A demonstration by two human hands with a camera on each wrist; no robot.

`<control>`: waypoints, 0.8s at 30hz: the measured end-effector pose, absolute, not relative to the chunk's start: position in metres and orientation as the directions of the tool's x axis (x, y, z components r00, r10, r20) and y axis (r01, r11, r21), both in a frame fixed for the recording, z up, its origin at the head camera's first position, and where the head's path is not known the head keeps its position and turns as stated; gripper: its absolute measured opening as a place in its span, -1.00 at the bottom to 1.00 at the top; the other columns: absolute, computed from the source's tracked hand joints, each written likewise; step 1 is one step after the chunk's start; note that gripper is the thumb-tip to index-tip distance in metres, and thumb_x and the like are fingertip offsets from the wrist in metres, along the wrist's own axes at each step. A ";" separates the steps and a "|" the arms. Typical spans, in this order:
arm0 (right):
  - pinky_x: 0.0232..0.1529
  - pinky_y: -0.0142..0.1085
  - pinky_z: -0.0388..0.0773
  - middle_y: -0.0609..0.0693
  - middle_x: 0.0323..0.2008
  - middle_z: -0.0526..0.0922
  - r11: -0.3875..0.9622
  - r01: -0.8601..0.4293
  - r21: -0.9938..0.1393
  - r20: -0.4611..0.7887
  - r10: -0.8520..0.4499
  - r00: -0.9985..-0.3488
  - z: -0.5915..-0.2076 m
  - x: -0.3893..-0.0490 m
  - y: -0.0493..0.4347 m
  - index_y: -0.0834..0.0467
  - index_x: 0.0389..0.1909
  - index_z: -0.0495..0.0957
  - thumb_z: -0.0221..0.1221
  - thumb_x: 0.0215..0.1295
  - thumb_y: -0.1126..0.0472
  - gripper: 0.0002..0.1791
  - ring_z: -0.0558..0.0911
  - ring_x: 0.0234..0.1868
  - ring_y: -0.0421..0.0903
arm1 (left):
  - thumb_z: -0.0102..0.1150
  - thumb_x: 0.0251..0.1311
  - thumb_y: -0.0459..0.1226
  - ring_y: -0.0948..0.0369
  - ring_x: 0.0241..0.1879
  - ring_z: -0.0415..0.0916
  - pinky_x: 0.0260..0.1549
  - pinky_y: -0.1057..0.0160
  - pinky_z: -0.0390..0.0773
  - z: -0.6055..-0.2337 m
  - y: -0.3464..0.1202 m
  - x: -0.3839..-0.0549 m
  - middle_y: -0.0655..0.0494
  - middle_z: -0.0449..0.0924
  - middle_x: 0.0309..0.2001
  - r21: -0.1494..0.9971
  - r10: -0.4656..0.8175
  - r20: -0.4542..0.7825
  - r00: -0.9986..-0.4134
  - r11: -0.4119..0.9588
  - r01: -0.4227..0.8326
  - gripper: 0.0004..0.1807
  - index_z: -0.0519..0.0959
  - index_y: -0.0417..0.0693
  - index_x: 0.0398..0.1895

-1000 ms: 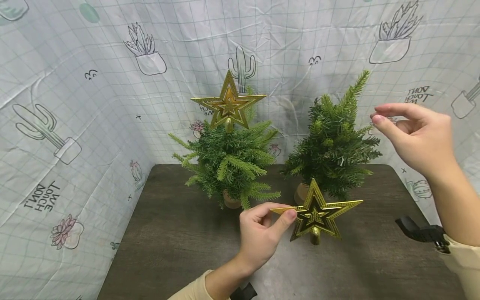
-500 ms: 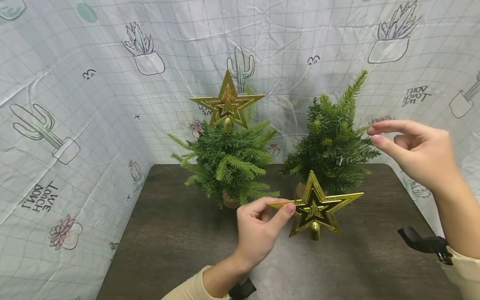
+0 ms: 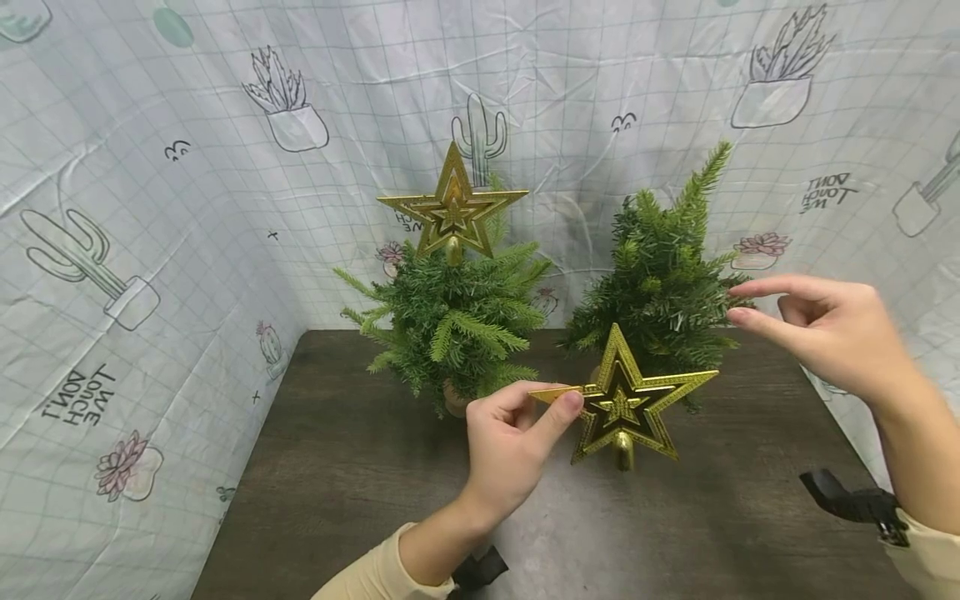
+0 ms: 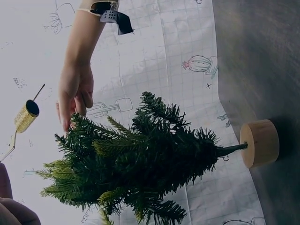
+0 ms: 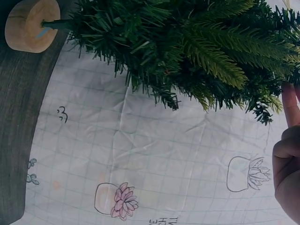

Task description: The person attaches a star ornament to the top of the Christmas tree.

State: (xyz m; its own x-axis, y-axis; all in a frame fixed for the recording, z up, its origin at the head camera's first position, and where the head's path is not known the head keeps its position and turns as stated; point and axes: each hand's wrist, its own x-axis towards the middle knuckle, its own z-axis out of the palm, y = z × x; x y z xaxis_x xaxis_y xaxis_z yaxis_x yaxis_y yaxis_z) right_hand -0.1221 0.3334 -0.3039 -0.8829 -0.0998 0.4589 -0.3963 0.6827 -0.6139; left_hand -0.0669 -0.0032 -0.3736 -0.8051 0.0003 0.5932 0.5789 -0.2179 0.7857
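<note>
My left hand (image 3: 506, 450) pinches one point of a gold star tree topper (image 3: 660, 398) between thumb and fingers, with the topper's hollow stem pointing down. Behind it stands a small artificial Christmas tree (image 3: 660, 258) on a round wooden base (image 5: 35, 23). At that tree's right side is my right hand (image 3: 840, 329), thumb and index finger held apart with nothing between them. Its fingertips reach the branch ends; whether they press on them I cannot tell. In the left wrist view the topper's stem (image 4: 26, 117) shows its open end.
To the left stands a second small tree (image 3: 457, 325) topped with its own gold star (image 3: 453, 204). Both trees are on a dark wooden table (image 3: 337, 500). A white cloth (image 3: 187, 100) printed with cacti hangs behind and at the sides.
My right hand has come down and slightly left, to the right-hand tree's side. The left hand has raised the star topper a little and moved it slightly left.
</note>
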 end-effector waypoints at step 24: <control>-0.71 -0.35 0.06 -0.16 -0.81 0.27 0.631 -0.463 -0.623 0.568 -0.042 -0.822 -0.319 -0.126 0.327 0.27 -0.20 0.81 0.46 0.12 0.49 -0.79 0.17 -0.73 -0.28 | 0.44 0.25 -0.38 0.26 -0.77 -0.08 -0.78 0.34 -0.01 -0.336 -0.011 -0.090 0.12 0.43 -0.74 0.809 0.043 0.573 -0.819 -0.192 0.556 -0.91 0.79 -0.24 -0.23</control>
